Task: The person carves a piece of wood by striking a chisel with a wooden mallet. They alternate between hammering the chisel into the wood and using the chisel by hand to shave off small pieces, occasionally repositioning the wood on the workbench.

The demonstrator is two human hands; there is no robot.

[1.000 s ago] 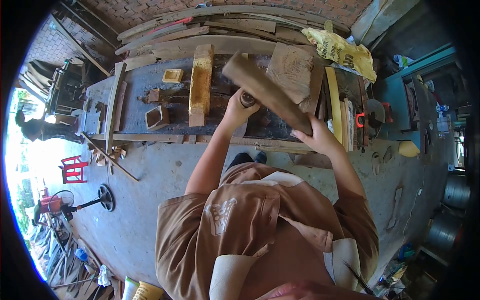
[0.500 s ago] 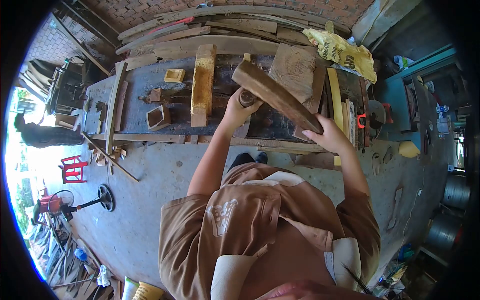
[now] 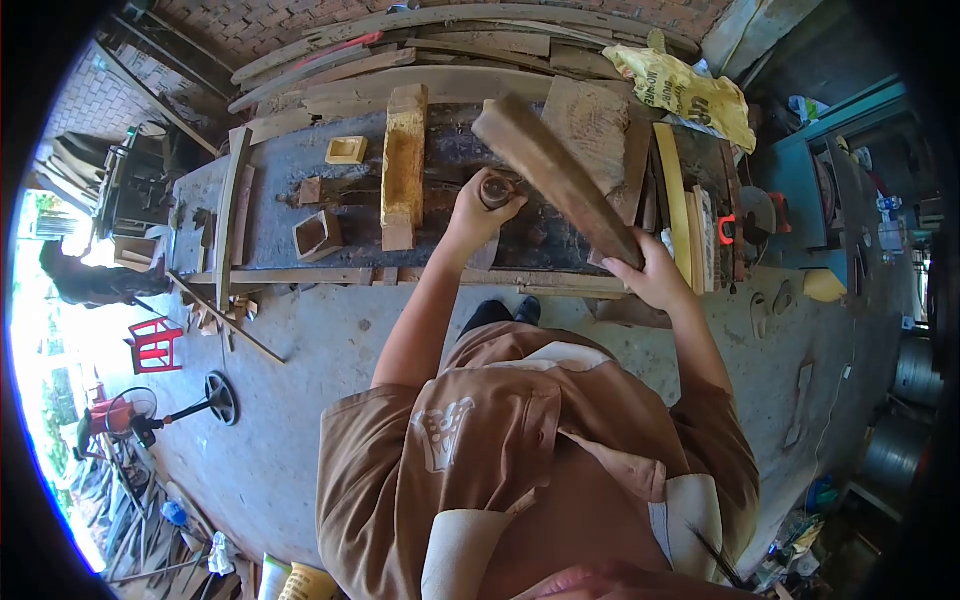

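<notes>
My left hand [image 3: 478, 212] is wrapped round an upright round wooden handle [image 3: 495, 191], whose top end faces up; its lower part is hidden. In my right hand [image 3: 655, 272] is the narrow end of a long wooden mallet [image 3: 560, 180], which slants up and left above the workbench. The mallet's thick end is just above and right of my left hand. A hollowed yellowish wooden block [image 3: 405, 170] lies on the bench left of my left hand. Behind the mallet is a broad rough slab [image 3: 585, 135].
The dark workbench [image 3: 270, 225] also bears a small yellow box [image 3: 346, 150], a hexagonal wooden box [image 3: 317, 236], and strips [image 3: 672, 200] at the right. A yellow sack [image 3: 690, 95] lies at the back. Another person [image 3: 100, 275] is at far left, near a red stool [image 3: 155, 345].
The mallet's thick end has shifted slightly, blurred by motion, and its gap to my left hand looks a little wider. The person at far left has changed posture.
</notes>
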